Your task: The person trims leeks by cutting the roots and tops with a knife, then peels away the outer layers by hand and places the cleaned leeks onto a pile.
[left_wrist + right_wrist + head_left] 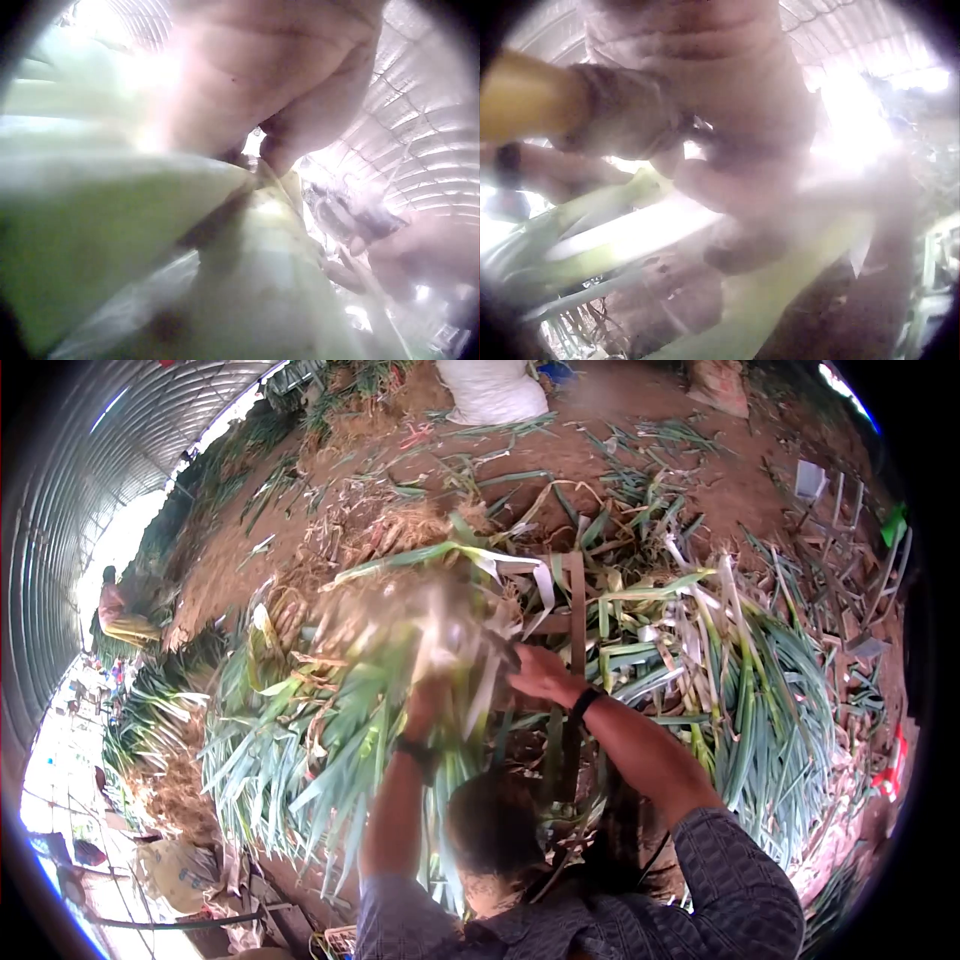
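My left hand (428,702), blurred, grips a bunch of leeks (437,632) with white stems up and green leaves trailing toward me. The left wrist view has the palm (270,67) over broad pale-green leaves (112,232). Just to the right, my right hand (543,674) has its fingers curled beside the bunch. A dark piece (502,650) juts from it toward the stems. In the right wrist view a yellow-ended handle with a dark grey wrap (529,97) lies in that hand, above a white leek stem (649,229). I cannot tell what tool it is.
Leek piles lie left (270,770) and right (770,730). Between them stands a brown frame (577,610). Loose trimmings and roots (400,530) cover the soil behind, with a white sack (492,390) farther back. Another person (120,618) is at far left.
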Demonstrator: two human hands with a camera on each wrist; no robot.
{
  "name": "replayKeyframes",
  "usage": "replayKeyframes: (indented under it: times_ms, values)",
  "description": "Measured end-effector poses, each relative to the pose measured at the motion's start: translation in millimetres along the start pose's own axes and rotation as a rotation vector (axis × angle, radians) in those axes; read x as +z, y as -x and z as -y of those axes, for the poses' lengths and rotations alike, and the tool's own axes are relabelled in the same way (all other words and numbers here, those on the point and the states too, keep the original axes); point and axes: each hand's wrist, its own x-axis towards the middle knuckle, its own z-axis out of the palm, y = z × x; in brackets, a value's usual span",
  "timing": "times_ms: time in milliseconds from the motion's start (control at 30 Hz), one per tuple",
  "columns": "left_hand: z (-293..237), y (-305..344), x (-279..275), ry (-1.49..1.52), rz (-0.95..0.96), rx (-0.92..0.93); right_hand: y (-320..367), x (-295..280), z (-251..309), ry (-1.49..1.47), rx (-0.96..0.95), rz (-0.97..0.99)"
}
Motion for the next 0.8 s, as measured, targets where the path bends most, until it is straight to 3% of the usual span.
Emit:
replayKeyframes:
  times_ms: [100, 233, 333, 367, 433, 500, 567, 633, 700, 800]
  values:
    - [14.3, -1.9, -0.9, 0.044, 0.048, -0.004, -5.0, -18.8, 17.6, -0.057, -0.003, 0.135]
    - [-32.6, 11.1, -3.9, 0.151, 0.089, 0.105, -2.8, -36.6, 36.3, -0.065, 0.024, 0.171]
    - [13.9, 9.8, -7.9, 0.271, 0.106, 0.181, 8.2, -39.9, 39.5, -0.058, -0.041, 0.227]
    - [23.7, 8.2, -12.6, 0.143, 0.077, 0.224, 11.6, -38.1, 34.8, -0.041, -0.045, 0.213]
    - [26.8, 15.6, -20.4, 0.192, 0.052, 0.111, 23.5, -35.2, 28.7, 0.051, -0.087, 0.241]
    - [-63.4, 46.1, -32.9, 0.550, 0.049, -0.190, 38.1, -38.4, 31.9, 0.144, -0.166, 0.311]
    - [-69.6, 42.9, -39.2, 0.235, -0.031, 0.025, 55.0, -44.0, 34.9, 0.101, -0.230, 0.357]
    - [-69.5, 45.6, -41.9, -0.018, -0.128, 0.101, 65.7, -41.0, 33.7, 0.186, -0.250, 0.427]
    - [-45.4, 39.4, -46.0, -0.201, -0.239, 0.047, 78.6, -43.7, 40.5, 0.233, -0.269, 0.346]
    - [-8.7, 32.3, -45.3, -0.113, -0.257, -0.078, 91.2, -58.6, 56.8, 0.195, -0.197, 0.282]
